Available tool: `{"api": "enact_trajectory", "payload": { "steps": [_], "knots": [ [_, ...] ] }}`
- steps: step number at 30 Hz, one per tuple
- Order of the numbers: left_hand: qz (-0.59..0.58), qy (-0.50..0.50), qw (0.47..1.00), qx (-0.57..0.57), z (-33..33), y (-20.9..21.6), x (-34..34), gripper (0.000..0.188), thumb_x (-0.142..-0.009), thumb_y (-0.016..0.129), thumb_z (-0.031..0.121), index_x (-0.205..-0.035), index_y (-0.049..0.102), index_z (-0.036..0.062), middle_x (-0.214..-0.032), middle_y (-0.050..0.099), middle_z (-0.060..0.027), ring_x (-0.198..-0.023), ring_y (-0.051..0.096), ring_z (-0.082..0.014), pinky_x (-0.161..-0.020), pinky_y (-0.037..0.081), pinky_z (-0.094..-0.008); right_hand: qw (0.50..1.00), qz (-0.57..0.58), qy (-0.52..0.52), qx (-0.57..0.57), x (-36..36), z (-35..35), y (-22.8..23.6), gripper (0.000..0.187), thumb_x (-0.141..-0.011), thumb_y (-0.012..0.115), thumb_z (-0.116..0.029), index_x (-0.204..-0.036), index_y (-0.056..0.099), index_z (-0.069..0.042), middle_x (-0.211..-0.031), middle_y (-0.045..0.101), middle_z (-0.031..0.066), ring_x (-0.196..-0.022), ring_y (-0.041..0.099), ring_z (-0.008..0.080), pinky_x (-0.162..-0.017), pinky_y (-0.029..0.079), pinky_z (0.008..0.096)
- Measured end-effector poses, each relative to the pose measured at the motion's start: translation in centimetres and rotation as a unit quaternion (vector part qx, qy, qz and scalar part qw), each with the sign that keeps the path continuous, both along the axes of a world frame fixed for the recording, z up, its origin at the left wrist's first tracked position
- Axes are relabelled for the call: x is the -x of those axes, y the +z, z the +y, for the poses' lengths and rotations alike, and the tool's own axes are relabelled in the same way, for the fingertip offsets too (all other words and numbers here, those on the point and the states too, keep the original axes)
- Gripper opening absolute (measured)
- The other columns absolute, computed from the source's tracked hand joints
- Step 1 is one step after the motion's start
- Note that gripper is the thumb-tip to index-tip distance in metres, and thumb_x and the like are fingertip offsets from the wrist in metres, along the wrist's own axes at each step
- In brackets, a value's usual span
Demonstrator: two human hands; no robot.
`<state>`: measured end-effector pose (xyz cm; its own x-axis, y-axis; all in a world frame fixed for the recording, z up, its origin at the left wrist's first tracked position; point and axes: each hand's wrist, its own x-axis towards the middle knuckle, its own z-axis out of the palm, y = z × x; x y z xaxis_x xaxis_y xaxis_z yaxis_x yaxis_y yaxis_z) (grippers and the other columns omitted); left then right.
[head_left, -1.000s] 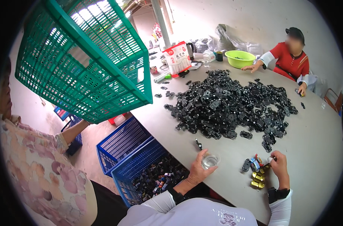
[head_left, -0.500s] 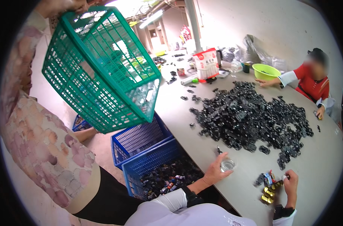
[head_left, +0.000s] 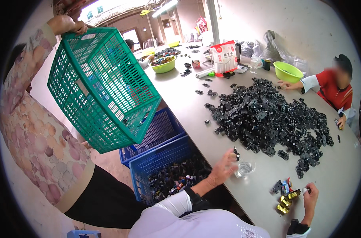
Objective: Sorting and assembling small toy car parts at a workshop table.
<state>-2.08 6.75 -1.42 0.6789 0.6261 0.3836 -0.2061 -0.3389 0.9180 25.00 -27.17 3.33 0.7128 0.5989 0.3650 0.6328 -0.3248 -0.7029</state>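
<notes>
My left hand (head_left: 221, 169) is beside a small clear cup (head_left: 244, 169) on the table, its fingers spread and slightly blurred, holding nothing I can see. A small black part (head_left: 236, 154) is close to its fingertips. Over at the right, my right hand (head_left: 310, 198) is closed round a small whitish thing (head_left: 306, 190) whose kind I cannot make out. Beside that hand lie several gold toy cars (head_left: 284, 205), a blue and red toy car (head_left: 286, 186) and a dark one (head_left: 277, 187). A large heap of black toy car parts (head_left: 267, 119) spreads beyond both hands.
At my left, a person holds up a tilted green crate (head_left: 83, 89). Blue crates stand below the table edge, the nearer blue crate (head_left: 139, 178) containing toy cars. A person in red (head_left: 331, 89) sits across, near a green basin (head_left: 288, 72). A red-white bag (head_left: 225, 59) stands farther back.
My left hand has let go of the clear cup and drawn left from it. The green crate has tilted and come lower. The view has shifted; my right hand keeps its closed grip.
</notes>
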Motion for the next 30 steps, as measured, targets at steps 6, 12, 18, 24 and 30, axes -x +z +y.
{"api": "enact_trajectory", "payload": {
  "steps": [6, 12, 18, 24, 30],
  "knots": [
    [-0.016, 0.383, 0.904, -0.188, 9.5, 4.1, 6.0, 0.016, -0.076, 0.061, 0.001, -0.092, 0.061, -0.0016, -0.082, 0.062, -0.0156, -0.073, 0.061, -0.0262, -0.066, 0.049, -0.0331, 0.996, 0.049, -0.062, 0.032, 0.1, -4.9, 0.9, 0.004, -0.078, 0.051, 0.001, -0.080, 0.049, -0.002, -0.064, 0.044, -0.0006, -0.055, 0.039, 0.0054, -0.048, 0.032, 0.0219],
    [0.426, 0.477, 0.715, -0.283, 16.1, 4.6, 14.2, 0.039, -0.070, 0.070, 0.018, -0.100, 0.056, -0.0004, -0.106, 0.055, -0.0199, -0.100, 0.054, -0.0373, -0.085, 0.046, -0.0443, 0.996, 0.031, -0.085, 0.024, 1.2, -7.8, 0.0, 0.004, -0.080, 0.049, 0.000, -0.081, 0.049, -0.004, -0.065, 0.042, -0.0029, -0.053, 0.039, 0.0041, -0.045, 0.031, 0.0204],
    [0.651, 0.342, 0.660, -0.152, 12.4, -2.2, 15.5, 0.055, -0.067, 0.074, 0.029, -0.107, 0.049, 0.0000, -0.108, 0.055, -0.0222, -0.103, 0.054, -0.0383, -0.081, 0.049, -0.0473, 0.995, 0.027, -0.074, 0.054, 2.1, -7.5, 0.8, 0.006, -0.081, 0.049, -0.001, -0.085, 0.051, -0.004, -0.068, 0.043, -0.0029, -0.055, 0.039, 0.0042, -0.047, 0.032, 0.0198],
    [0.661, 0.362, 0.635, -0.171, 9.3, -3.8, 21.0, 0.060, -0.071, 0.073, 0.032, -0.116, 0.050, 0.0006, -0.105, 0.059, -0.0198, -0.096, 0.060, -0.0362, -0.081, 0.050, -0.0425, 0.995, 0.034, -0.065, 0.063, 3.1, -6.2, 1.9, 0.004, -0.082, 0.049, 0.000, -0.084, 0.050, -0.003, -0.070, 0.045, -0.0026, -0.056, 0.038, 0.0039, -0.048, 0.031, 0.0200],
    [0.682, 0.378, 0.624, -0.047, 16.1, -4.1, 25.6, 0.037, -0.080, 0.060, 0.039, -0.091, 0.069, 0.0045, -0.100, 0.065, -0.0191, -0.096, 0.062, -0.0336, -0.081, 0.049, -0.0439, 0.994, 0.033, -0.065, 0.086, 4.6, -4.3, 2.6, 0.003, -0.082, 0.049, -0.001, -0.084, 0.051, -0.004, -0.070, 0.046, -0.0023, -0.055, 0.037, 0.0040, -0.048, 0.030, 0.0196]
  ]
}}
